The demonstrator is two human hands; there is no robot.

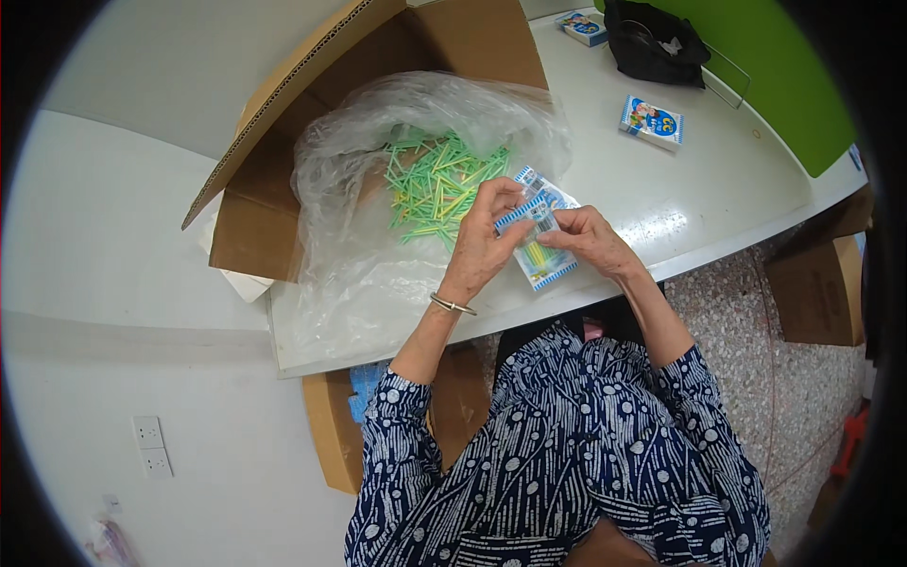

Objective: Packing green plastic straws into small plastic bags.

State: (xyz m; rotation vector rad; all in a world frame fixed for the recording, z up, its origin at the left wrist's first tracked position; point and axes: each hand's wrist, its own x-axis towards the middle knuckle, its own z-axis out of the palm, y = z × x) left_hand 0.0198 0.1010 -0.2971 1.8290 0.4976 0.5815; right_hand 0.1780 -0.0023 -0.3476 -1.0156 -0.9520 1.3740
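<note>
Between my hands is a small clear packet (545,262) with blue-and-white striped ends and yellow-green sticks inside. My left hand (487,236) pinches its upper end, thumb on top. My right hand (590,240) grips its right side with thumb and fingers. Behind it, partly covered by my left fingers, shows another packet (557,196) with the same striped edge. Just beyond my left hand, a heap of thin green and yellow sticks (439,184) lies on a clear plastic bag (345,227) that spills out of an open cardboard box.
The cardboard box (250,236) stands at the left on the white table (727,194). Farther right lie a blue-and-white small box (652,123), another such box (583,28) and a black bag (657,47). Cartons (817,293) stand on the floor at the right.
</note>
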